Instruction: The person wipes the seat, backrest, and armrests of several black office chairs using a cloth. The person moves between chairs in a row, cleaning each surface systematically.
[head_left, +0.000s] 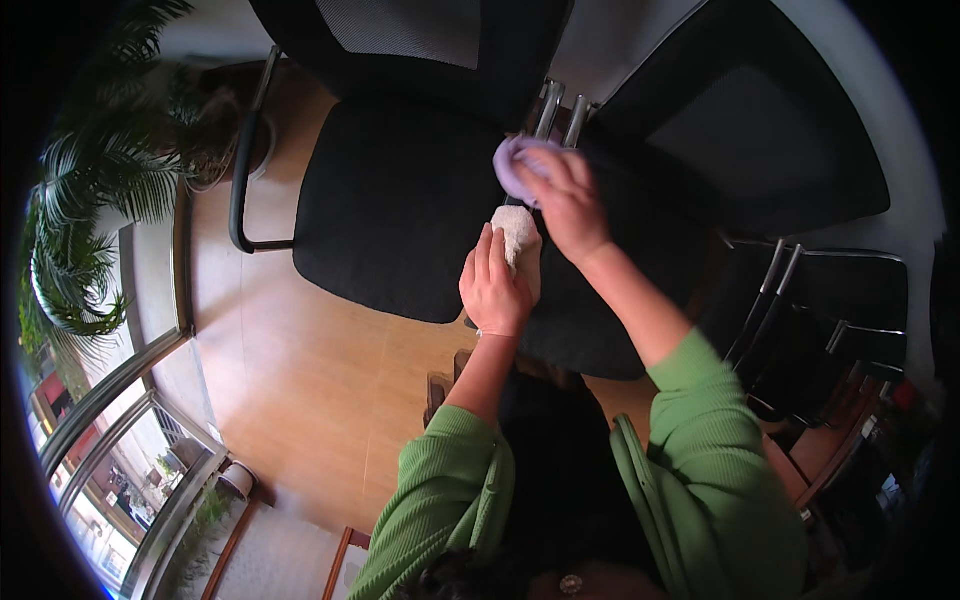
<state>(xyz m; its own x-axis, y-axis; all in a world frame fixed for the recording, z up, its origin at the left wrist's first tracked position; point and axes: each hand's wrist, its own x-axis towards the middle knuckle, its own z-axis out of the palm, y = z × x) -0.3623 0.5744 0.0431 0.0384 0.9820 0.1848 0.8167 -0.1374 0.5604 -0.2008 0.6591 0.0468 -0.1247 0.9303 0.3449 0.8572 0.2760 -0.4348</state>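
My left hand (495, 289) grips a cream terry cloth (516, 225) over the front of the armrests between two black chairs. What lies beneath that cloth is hidden. Pressed under the fingers of my right hand (574, 210) is a bunched purple cloth (512, 169), slightly blurred, at the rear of the same armrests. Chrome armrest tubes (551, 109) show just behind it. To the left is one black chair seat (390, 210); the other seat (600, 322) lies partly under my right forearm.
Left of the near chair stands its looped armrest (238, 187). Palm fronds (82, 180) hang by a metal-framed window (112, 397). More black chairs (847, 289) line the right side. A small white pot (238, 478) sits on the tan floor (322, 390) near the window.
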